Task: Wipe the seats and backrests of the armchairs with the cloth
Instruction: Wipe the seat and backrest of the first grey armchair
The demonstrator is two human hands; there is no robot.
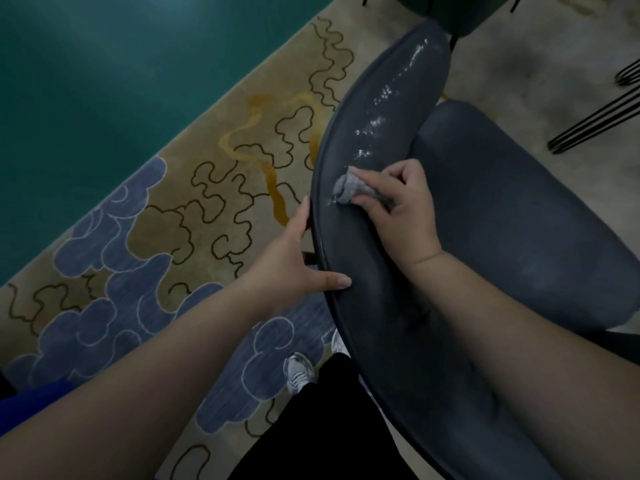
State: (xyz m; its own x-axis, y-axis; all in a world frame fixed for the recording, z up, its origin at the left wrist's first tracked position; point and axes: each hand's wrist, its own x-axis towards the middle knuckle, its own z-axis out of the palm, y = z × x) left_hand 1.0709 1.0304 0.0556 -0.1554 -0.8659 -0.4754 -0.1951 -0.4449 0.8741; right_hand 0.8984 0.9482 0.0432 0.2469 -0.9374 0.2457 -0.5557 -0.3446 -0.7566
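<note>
While the patterned rug (194,188) is lying across the floor at the left, the left hand (294,261) is bracing the outer edge of the armchair's backrest (374,174), its fingers lying straight along the back side and its thumb pressing flat on the top rim. Just right of it, the right hand (403,209) is gripping the bunched grey cloth (349,187), fingers curled round it, and pressing it onto the backrest's inner face, where wet streaks are glistening above. Further right, the seat (512,209) is lying below the backrest.
</note>
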